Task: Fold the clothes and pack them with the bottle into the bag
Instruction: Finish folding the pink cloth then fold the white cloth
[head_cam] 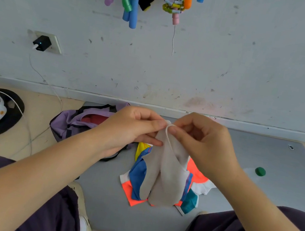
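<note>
Head view: left grip (pixel 137 131) and right grip (pixel 201 141) both curled tight, pinching top edge of pale grey garment (pixel 165 176) between thumbs and fingers. Hanging long axis downward from grips, above multicoloured clothes (pixel 137 175) on grey mat (pixel 255 193). Purple bag (pixel 78 121) open at mat's far left corner. Green bottle cap (pixel 260 171) near mat's right edge.
</note>
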